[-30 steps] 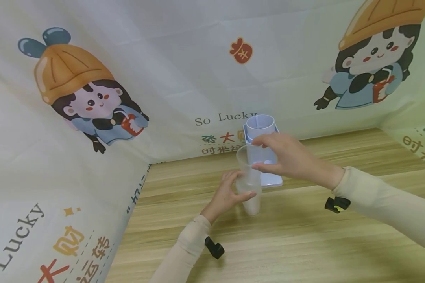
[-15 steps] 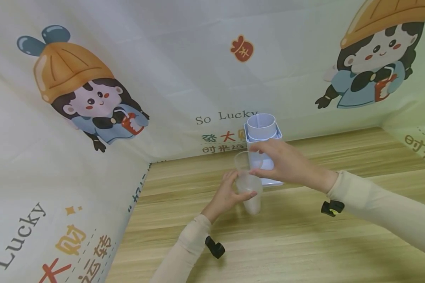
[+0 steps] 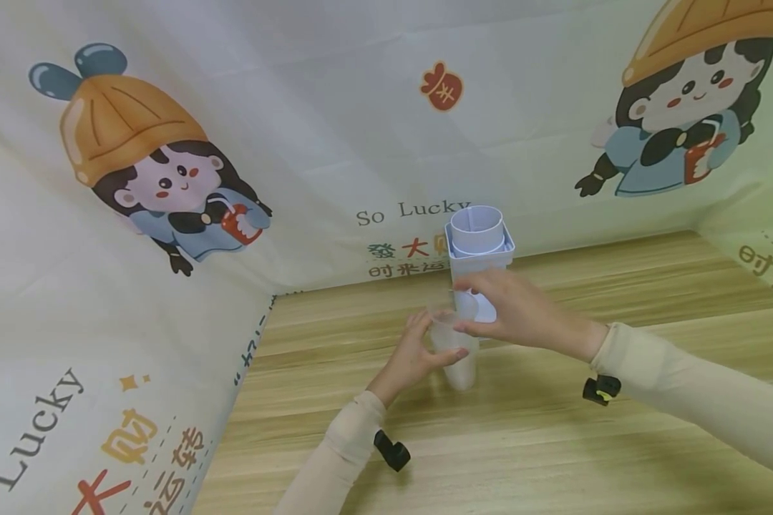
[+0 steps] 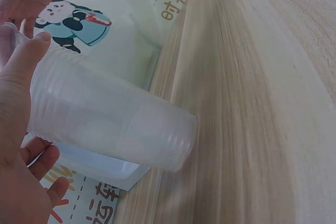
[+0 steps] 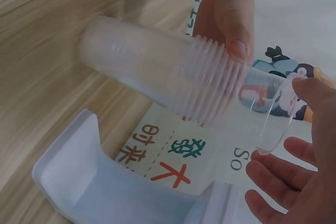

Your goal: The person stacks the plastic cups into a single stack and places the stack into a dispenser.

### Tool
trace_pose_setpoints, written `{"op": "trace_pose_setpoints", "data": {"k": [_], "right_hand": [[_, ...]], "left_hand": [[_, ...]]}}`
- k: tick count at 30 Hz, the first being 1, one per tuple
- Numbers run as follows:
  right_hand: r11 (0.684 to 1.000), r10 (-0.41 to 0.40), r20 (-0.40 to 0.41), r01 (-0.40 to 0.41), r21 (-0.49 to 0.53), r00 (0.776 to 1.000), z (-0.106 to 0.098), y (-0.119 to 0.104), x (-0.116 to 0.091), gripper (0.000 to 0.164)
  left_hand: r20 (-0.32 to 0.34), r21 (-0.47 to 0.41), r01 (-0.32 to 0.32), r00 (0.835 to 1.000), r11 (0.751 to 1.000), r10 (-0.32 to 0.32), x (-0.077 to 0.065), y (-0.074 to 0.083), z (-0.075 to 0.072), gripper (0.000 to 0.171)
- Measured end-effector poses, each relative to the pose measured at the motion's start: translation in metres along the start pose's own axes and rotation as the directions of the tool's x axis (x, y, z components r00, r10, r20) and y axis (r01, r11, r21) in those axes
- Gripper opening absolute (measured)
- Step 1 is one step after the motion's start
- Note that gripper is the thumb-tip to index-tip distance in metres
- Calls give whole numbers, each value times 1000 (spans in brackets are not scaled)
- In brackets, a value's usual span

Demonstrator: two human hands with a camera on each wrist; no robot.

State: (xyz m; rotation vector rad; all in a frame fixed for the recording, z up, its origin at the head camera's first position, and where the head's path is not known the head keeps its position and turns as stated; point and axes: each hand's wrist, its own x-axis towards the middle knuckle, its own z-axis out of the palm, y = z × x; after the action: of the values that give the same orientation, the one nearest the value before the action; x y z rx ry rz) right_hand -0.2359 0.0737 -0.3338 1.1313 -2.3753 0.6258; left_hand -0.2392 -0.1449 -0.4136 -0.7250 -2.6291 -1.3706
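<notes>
A stack of clear plastic cups (image 3: 462, 365) stands tilted, base down, above the wood-grain table. My left hand (image 3: 411, 363) grips it around the upper part; ribbed rims show at its top in the right wrist view. One clear plastic cup (image 5: 268, 111) sits partly inside the top of that stack, its rim sticking out. My right hand (image 3: 522, 313) holds this cup by the rim, thumb on one side and fingers on the other. Just behind the hands is a pale blue-white holder (image 3: 480, 265) with a round tube (image 3: 478, 230) on top, its lower part partly hidden.
The wood-grain table (image 3: 554, 429) extends around the hands. A cloth backdrop (image 3: 335, 129) with printed cartoon figures and lettering hangs behind and along both sides. Each wrist wears a small black camera, one on the left (image 3: 391, 450) and one on the right (image 3: 601, 390).
My right hand has moved down, and the single cup has sunk deeper into the stack. My left hand stays nearly still. More of the holder's upper part shows.
</notes>
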Motion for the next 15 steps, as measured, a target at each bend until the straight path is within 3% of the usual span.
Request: {"op": "trace_pose_setpoints", "data": {"k": [15], "right_hand": [[1000,29,53,-29,6,998,15,1,-6,58]], "left_hand": [[-32,14,-42,999,999,42,0,-1,1,62]]}}
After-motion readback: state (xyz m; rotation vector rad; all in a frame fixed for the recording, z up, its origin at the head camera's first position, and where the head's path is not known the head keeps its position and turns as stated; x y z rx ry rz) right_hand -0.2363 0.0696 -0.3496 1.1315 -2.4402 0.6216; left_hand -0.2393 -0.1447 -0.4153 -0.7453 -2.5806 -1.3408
